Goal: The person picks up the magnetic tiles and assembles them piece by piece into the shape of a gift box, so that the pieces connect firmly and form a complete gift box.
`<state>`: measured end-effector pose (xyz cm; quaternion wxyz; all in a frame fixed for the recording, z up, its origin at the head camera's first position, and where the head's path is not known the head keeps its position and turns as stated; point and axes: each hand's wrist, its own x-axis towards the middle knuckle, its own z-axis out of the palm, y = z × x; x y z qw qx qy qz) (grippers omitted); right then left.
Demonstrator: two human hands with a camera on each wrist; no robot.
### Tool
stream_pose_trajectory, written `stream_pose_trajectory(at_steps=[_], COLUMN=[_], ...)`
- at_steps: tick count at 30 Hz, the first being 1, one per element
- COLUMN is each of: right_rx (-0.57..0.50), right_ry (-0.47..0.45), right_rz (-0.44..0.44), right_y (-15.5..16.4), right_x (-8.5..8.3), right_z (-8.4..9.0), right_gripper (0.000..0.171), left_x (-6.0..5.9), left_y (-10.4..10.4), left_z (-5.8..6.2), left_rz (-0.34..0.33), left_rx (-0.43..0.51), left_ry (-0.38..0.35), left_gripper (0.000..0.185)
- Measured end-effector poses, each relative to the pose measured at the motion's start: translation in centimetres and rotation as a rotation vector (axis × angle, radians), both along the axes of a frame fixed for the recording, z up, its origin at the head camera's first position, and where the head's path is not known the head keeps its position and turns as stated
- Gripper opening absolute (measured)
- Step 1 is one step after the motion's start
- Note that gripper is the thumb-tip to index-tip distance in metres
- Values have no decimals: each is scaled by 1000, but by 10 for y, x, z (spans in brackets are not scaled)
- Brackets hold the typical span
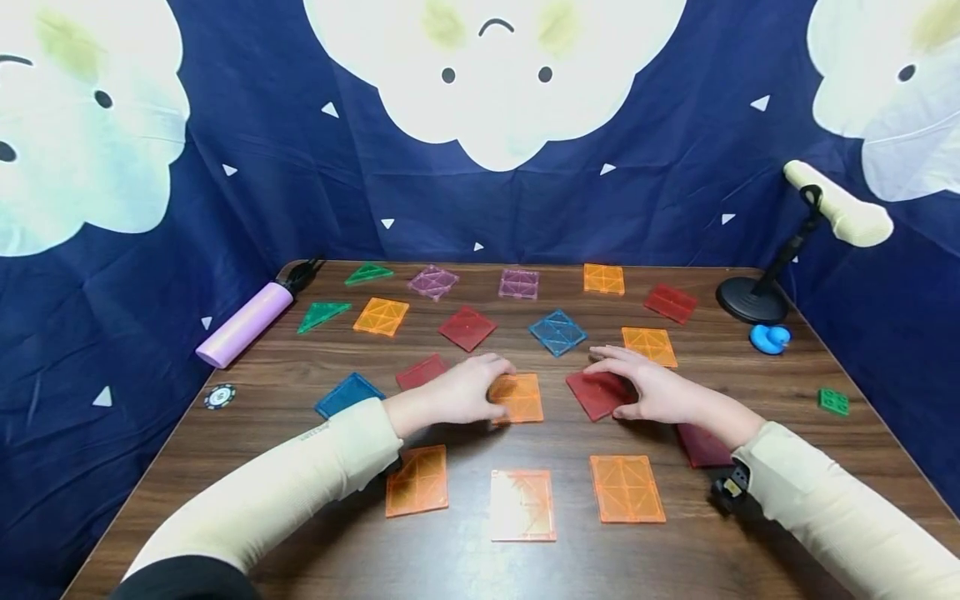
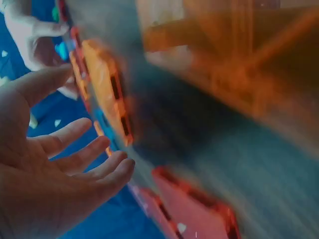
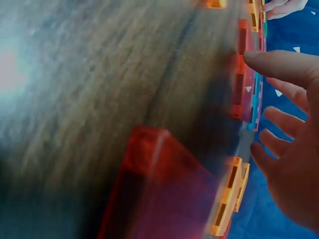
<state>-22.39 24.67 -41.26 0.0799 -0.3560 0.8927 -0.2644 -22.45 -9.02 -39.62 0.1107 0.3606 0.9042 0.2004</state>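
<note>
With the left hand (image 1: 457, 396) spread on the orange tile (image 1: 517, 397) and the right hand (image 1: 656, 392) spread on the red tile (image 1: 597, 393), either could slide into neighbouring tiles just beyond the fingertips.

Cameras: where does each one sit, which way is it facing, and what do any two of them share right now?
Head: worn high, looking forward and down at the table; both sleeves, left hand on an orange tile, right hand on a red tile.
Left wrist: low, looking along the blurred tabletop; open palm, fingers straight.
Right wrist: low, looking across the tabletop; spread fingers at the right.
Shared: the left wrist view also shows the orange tile, on edge.
</note>
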Motion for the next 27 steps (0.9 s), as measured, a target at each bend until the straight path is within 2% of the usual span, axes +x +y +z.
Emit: stream_pose_trajectory(at_steps=[4,6,12,17,27], right_rx=[4,9,53,82,59], right_ry=[-49,-47,33,65,94], right_rz=[16,24,5,-14,7], right_y=[-2,-3,-13,-25,-50], right_x=[-3,-4,-3,-2,-1], right_z=[-5,-6,-6,-5,-7], right_gripper=[67,65,58,58,58], left_x=[4,5,5,4,4], left_y=[9,10,9,7,6], left_z=[-4,-6,-12,-13,-9], left_rz=[-36,-53,-71,-80,-88], left_rx=[-39,-52,-96,-103,-109], left_ry=[-13,5,63,53,47], left_gripper=[57,53,47,53,55])
